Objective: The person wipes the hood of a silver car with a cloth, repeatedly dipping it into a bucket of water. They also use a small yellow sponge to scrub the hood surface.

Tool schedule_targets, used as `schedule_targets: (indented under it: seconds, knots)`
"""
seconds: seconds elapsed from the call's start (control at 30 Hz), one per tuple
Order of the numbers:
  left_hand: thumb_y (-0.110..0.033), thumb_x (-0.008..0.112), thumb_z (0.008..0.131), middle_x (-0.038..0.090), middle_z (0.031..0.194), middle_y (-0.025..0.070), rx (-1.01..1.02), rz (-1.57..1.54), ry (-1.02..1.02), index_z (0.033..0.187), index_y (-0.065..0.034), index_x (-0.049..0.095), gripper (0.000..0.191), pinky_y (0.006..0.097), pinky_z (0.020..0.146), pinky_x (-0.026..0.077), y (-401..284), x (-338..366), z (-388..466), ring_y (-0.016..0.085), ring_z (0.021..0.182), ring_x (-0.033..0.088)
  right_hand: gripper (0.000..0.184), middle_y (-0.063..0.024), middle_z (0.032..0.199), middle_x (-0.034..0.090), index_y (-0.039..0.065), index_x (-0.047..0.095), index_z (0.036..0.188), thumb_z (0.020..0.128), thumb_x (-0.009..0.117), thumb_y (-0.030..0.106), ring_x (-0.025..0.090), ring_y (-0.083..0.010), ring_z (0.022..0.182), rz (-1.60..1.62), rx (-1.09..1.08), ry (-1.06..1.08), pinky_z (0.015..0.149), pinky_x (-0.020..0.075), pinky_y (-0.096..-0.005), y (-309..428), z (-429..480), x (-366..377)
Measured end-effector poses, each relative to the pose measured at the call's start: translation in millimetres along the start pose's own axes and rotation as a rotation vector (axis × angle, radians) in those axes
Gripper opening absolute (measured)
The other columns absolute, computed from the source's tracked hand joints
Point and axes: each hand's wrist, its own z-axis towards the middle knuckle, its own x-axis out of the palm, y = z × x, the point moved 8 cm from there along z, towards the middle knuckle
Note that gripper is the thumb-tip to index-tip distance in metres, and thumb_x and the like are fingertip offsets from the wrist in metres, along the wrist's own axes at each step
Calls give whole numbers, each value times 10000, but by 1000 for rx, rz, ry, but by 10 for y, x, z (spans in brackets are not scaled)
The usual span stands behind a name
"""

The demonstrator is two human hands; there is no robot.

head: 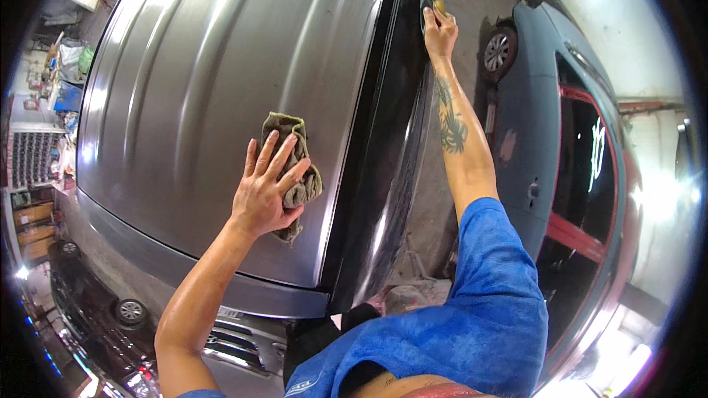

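Observation:
My left hand point(264, 190) lies with spread fingers on a folded, damp-looking grey-green cloth point(301, 194), pressing it against a ribbed grey metallic vehicle roof point(221, 99). The thumb rests near the cloth's lower edge. Farther away, at the end of a stretched-out arm, my right hand point(441, 33) grips a small dark object with a yellowish-brown part point(440, 6). It is too small to name surely. That hand is beside the glossy black side point(406, 66) of the same vehicle, past the roof's edge.
At the right stands a car body in matte grey primer point(525, 138) with red window frames. A narrow concrete floor strip point(437, 188) separates the vehicles. A dark car point(94, 309) is at lower left, shelves with boxes point(34, 215) behind it. A chrome grille point(235, 345) shows below.

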Motion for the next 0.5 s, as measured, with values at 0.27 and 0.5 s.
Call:
schedule_targets:
  seconds: [0.27,0.5]
  knots:
    - [-256,861,601,310,1642,133,9,-26,2,1429,-256,535,890,634,1243,149,-27,40,31,418,1544,198,296,-243,1262,596,-42,701,1225,940,660,29,638,-329,1148,30,-162,63,966,530,-362,901,-1703,-720]
    - [-239,840,607,321,1642,130,23,9,-11,1431,-259,535,879,622,1249,147,-5,60,9,408,1545,210,319,-215,1134,625,-5,726,1203,961,689,199,644,-329,1027,60,152,19,848,530,-405,77,-697,-259]
